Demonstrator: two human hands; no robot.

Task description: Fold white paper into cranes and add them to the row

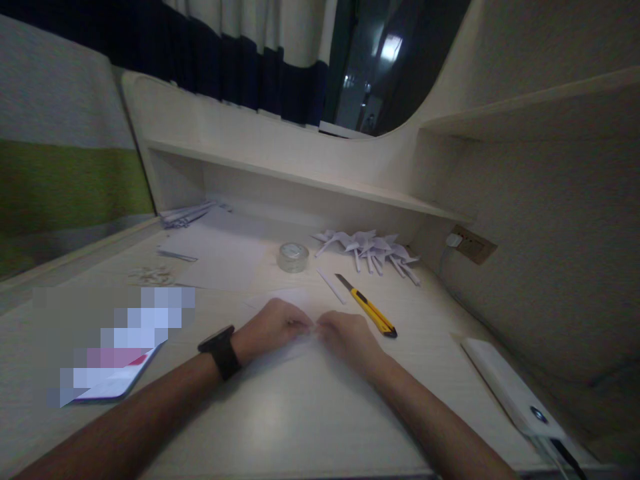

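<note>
My left hand (pixel 273 328), with a dark watch on its wrist, is closed in a pinch. The fingertips of my right hand (pixel 347 333) are pinched too and almost meet those of the left. Between and under them is a thin white piece of paper (pixel 295 296), largely hidden by the fingers and pale against the desk. Just beyond my right hand lie a yellow utility knife (pixel 373 311), its blade out, and a slim white paper stick (pixel 331 286). A roll of clear tape (pixel 293 257) rests farther back.
Several white paper pinwheels (pixel 373 247) lie at the back right. White sheets (pixel 225 243), tweezers (pixel 178 256) and small scraps (pixel 151 275) are at the back left. A blurred-out phone or tablet (pixel 115 387) is near left; a white power strip (pixel 510 383) lies right.
</note>
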